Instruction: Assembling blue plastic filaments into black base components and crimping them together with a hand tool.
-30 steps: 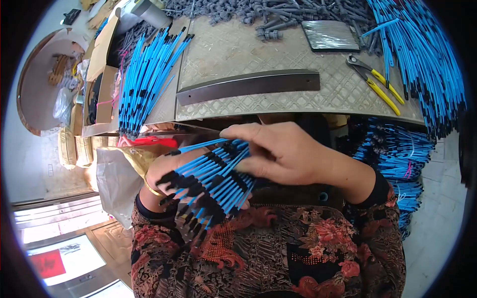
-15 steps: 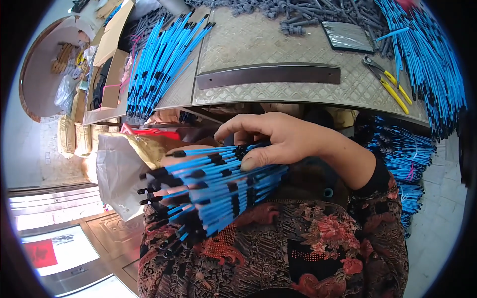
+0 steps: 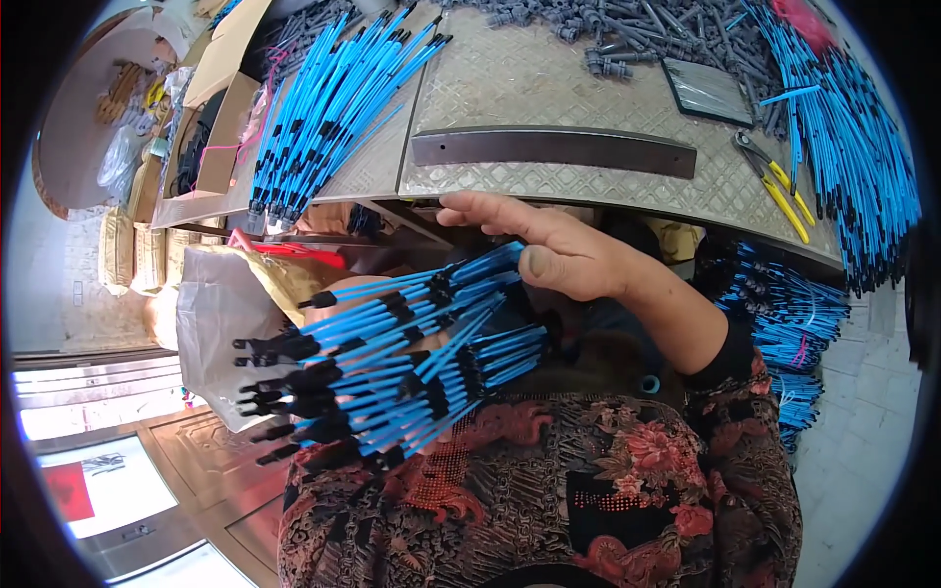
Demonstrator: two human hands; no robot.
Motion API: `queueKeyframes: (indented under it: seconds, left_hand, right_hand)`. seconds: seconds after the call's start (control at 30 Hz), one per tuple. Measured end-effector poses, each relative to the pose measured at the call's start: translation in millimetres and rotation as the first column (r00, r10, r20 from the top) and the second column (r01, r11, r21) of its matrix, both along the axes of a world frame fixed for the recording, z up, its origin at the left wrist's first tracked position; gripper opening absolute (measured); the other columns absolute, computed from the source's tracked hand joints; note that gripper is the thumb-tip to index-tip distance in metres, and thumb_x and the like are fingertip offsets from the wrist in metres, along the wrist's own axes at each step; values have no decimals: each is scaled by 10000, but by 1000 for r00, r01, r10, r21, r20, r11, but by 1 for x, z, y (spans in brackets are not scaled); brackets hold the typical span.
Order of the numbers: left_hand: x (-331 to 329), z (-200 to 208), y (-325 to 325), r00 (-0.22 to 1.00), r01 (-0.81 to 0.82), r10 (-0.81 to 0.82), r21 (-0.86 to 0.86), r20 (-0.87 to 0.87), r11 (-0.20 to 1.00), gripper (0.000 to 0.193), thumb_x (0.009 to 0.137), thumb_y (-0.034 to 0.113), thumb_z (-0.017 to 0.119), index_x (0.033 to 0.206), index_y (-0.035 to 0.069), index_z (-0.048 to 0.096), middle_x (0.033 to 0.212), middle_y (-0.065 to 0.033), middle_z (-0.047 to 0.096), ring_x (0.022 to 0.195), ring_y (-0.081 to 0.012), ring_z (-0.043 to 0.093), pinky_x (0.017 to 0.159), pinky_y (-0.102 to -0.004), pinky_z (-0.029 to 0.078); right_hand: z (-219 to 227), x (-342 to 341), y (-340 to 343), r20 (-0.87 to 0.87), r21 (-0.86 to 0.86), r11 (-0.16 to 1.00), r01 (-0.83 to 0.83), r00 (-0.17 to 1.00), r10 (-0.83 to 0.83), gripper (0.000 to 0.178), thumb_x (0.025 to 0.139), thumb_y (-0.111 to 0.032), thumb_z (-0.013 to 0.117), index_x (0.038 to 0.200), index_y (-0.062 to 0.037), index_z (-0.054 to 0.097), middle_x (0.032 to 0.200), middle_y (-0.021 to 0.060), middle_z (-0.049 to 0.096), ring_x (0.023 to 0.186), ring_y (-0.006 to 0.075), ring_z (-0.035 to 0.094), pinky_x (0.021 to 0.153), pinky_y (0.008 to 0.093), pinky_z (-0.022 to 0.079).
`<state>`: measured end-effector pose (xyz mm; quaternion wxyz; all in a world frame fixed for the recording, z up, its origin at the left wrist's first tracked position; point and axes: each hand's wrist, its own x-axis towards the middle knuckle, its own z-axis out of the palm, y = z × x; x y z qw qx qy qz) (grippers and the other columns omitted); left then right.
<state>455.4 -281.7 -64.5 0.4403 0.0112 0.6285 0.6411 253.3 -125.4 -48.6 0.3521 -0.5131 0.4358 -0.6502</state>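
Note:
A thick bundle of thin blue rods with black sleeves and black tips (image 3: 392, 343) lies across the front of my body, fanned out unevenly. My left hand (image 3: 338, 292) carries it from behind and below, mostly covered by the rods, with only patches of skin showing. Just past the bundle's right end is my right hand (image 3: 549, 245), its fingers stretched out to the left and its thumb apart. Nothing is in that hand. The thumb is close to the rod ends; whether it touches them I cannot tell.
On the table (image 3: 549, 93) lie a dark metal strip (image 3: 554, 149), yellow-handled pliers (image 3: 774, 186), a plastic-wrapped pad (image 3: 708, 91) and grey fittings (image 3: 627, 29). Blue rods are piled at its left (image 3: 333, 108) and right (image 3: 853, 157). A cardboard box (image 3: 211, 147) stands at left.
My right hand has come away from the rods, its thumb no longer pressing on them. The bundle has shifted slightly left and spread, some rods now crossing.

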Motion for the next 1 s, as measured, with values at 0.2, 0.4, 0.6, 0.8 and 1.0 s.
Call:
queueKeyframes:
  seconds: [0.2,0.4,0.6,0.8,1.0]
  left_hand:
    - [-36,14,-108,980,104,-106,-22,-170,994,604,891,347,504,1318,-45,335,1251,-269,451,897,-391,609,689,-441,549]
    - [-12,5,-29,792,-263,424,381,-440,887,524,915,334,479,1295,-10,370,1200,-214,490,917,-318,587,746,-424,521]
    - [-54,-1,-89,623,-435,758,719,-194,542,447,945,330,439,1277,32,407,1163,-123,540,941,-206,553,849,-374,465]
    - [-58,-21,-58,844,-526,520,392,132,755,504,961,373,381,1329,29,351,1251,-112,516,939,-204,545,890,-360,441]
    - [-99,26,-37,864,280,-30,430,-502,858,369,935,254,469,1226,32,513,1207,-81,577,1041,-191,560,874,-300,445]
  right_hand:
    - [-26,0,9,-86,-37,992,125,988,-127,713,883,-488,491,1368,2,305,1307,204,437,1239,294,405,1035,369,292]
    - [46,-4,3,-496,-184,972,147,840,-221,722,860,-468,529,1366,-1,313,1338,206,404,1226,331,414,1021,388,304]
    - [43,7,6,-279,-29,997,-70,958,59,676,890,-408,518,1384,-11,284,1282,201,458,1201,298,452,1001,368,333]
    - [51,11,13,-293,44,996,-75,952,85,697,902,-405,508,1404,-10,230,1280,195,463,1192,277,461,993,360,338]
    - [40,18,17,-211,110,994,-15,977,38,685,907,-384,510,1410,-21,220,1271,180,462,1182,250,457,991,349,337]
